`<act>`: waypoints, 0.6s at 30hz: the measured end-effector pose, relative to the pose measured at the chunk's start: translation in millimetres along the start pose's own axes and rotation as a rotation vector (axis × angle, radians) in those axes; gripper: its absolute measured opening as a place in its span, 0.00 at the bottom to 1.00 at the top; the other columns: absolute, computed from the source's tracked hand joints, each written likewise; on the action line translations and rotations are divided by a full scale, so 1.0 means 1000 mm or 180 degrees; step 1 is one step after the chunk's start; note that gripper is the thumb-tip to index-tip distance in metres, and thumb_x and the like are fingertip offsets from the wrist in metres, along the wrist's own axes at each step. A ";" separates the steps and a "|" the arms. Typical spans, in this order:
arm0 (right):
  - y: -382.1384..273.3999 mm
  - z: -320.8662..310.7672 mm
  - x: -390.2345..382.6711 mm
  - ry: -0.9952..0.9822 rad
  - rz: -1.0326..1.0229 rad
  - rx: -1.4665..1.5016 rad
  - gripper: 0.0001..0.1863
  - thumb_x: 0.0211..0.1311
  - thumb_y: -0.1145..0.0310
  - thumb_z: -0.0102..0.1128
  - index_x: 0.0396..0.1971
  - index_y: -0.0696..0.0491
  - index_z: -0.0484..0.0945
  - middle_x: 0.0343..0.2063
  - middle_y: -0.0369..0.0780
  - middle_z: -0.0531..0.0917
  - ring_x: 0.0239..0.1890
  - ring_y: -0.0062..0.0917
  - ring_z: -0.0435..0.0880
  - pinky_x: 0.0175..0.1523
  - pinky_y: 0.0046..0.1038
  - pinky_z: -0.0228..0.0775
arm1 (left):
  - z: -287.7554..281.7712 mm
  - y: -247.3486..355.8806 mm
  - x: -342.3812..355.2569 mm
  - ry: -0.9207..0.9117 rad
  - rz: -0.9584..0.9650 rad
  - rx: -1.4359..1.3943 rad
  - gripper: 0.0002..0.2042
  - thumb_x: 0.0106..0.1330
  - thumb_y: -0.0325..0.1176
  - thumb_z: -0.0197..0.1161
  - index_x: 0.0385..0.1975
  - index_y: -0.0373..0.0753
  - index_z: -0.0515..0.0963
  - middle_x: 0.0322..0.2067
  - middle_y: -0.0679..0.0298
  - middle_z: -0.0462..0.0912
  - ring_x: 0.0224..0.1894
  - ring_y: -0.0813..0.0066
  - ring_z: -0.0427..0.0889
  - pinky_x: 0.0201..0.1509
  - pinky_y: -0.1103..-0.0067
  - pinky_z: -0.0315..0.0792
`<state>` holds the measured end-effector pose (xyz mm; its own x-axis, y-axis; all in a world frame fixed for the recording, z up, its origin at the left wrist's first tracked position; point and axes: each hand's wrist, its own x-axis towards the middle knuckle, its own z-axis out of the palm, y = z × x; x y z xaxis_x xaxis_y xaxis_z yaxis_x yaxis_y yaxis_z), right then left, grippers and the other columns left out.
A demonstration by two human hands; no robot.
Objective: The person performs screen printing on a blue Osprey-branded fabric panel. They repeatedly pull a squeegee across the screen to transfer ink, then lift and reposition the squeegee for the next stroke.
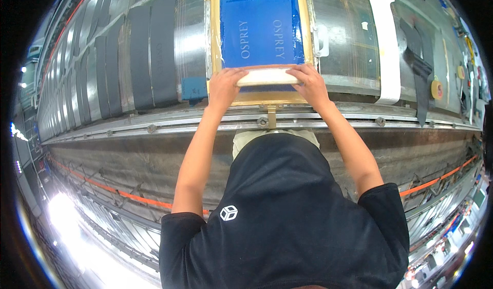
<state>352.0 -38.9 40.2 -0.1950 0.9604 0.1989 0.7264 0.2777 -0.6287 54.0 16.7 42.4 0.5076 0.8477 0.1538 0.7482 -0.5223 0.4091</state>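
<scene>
A pale squeegee (268, 77) with a reddish-brown strip along its far side lies across the near part of a blue printing screen (259, 6). My left hand (227, 84) is closed on its left end, and my right hand (311, 85) grips the right end. Light lettering shows on the screen's blue mesh beyond the squeegee. A gold-coloured frame (306, 19) surrounds the mesh, and its near bar runs just below my hands. What lies under the screen is hidden.
Several dark grey material strips (138, 58) lie on the long metal table to the left. A small blue piece (194, 88) sits beside the frame. Rightward are a white strip (386, 47), dark cloth (418, 63) and a tape roll (437, 90). A metal rail (354, 121) follows the table's near edge.
</scene>
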 end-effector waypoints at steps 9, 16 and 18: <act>-0.011 0.002 -0.030 -0.0308 0.0151 0.0123 0.23 0.44 0.79 0.70 0.45 0.50 0.84 0.43 0.38 0.83 0.50 0.35 0.80 0.56 0.34 0.76 | 0.009 0.004 -0.031 -0.0358 -0.0165 -0.0050 0.22 0.48 0.21 0.65 0.45 0.51 0.87 0.47 0.73 0.88 0.49 0.70 0.83 0.49 0.70 0.73; 0.011 0.024 -0.034 -0.0068 0.0024 -0.0056 0.26 0.43 0.80 0.70 0.47 0.50 0.85 0.48 0.40 0.84 0.53 0.38 0.80 0.58 0.37 0.75 | 0.034 -0.007 -0.040 -0.0072 -0.0160 0.0057 0.22 0.49 0.20 0.64 0.44 0.49 0.87 0.46 0.72 0.88 0.51 0.70 0.83 0.52 0.69 0.73; 0.005 0.020 -0.055 -0.0514 0.0211 0.0094 0.23 0.47 0.77 0.71 0.48 0.50 0.86 0.51 0.42 0.83 0.56 0.39 0.79 0.62 0.38 0.72 | 0.026 0.008 -0.056 -0.0186 -0.0060 -0.0007 0.23 0.48 0.20 0.65 0.45 0.50 0.87 0.46 0.70 0.88 0.50 0.69 0.83 0.52 0.69 0.74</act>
<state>353.5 -89.4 11.3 -0.2525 0.9670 0.0345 0.7219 0.2120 -0.6588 43.0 -37.3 14.1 0.5176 0.8505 0.0933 0.7570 -0.5061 0.4133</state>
